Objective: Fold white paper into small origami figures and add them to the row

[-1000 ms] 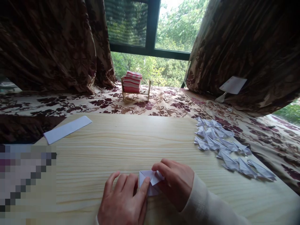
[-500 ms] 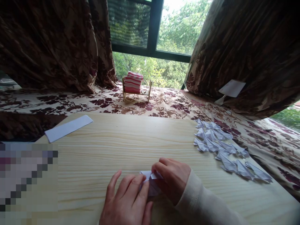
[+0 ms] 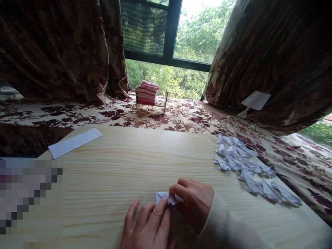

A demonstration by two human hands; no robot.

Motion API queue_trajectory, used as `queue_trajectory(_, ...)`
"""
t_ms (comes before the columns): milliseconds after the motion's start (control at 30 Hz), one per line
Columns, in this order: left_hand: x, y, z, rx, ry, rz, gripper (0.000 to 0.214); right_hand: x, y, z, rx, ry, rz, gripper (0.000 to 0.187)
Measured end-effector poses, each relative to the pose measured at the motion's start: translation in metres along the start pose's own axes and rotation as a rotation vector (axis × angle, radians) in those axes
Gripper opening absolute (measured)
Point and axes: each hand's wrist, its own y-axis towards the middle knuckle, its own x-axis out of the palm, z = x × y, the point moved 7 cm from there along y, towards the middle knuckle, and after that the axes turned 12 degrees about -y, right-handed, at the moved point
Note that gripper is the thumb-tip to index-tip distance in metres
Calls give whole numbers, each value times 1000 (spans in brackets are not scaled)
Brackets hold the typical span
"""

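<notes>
A small piece of white folded paper (image 3: 163, 197) lies on the light wooden table (image 3: 135, 162) near its front edge. My left hand (image 3: 150, 224) presses down on it with the fingers together and flat. My right hand (image 3: 193, 202), in a cream sleeve, pinches a flap of the same paper between thumb and fingers. Most of the paper is hidden under both hands.
Several folded white paper pieces (image 3: 249, 166) are heaped at the table's right edge. A white paper strip (image 3: 75, 142) lies at the far left. A small wooden rack with red-striped cloth (image 3: 149, 95) stands on the floral fabric by the window. Brown curtains hang on both sides.
Both hands shifted a little right and toward me over the paper. My left hand slid further onto it, and my right fingers closed tighter on the flap.
</notes>
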Motion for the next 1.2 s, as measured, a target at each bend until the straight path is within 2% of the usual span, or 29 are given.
queue_trajectory(100,3,0,-1,30,11,-54,34,-7,1,-3,-25,-40,78,11)
queue_trajectory(200,2,-1,-1,39,14,-47,33,-12,2,-9,-107,-50,140,10)
queue_trajectory(400,2,-2,0,77,16,-58,32,-4,9,-13,-183,-114,171,7)
queue_trajectory(667,0,-3,4,82,25,-99,30,-11,11,-18,-197,-171,16,9)
queue_trajectory(1033,-1,-2,6,134,16,-114,29,-6,15,-20,-184,-160,-68,12)
queue_trajectory(1200,-3,-3,8,155,9,-122,29,-7,15,-20,-196,-164,-47,11)
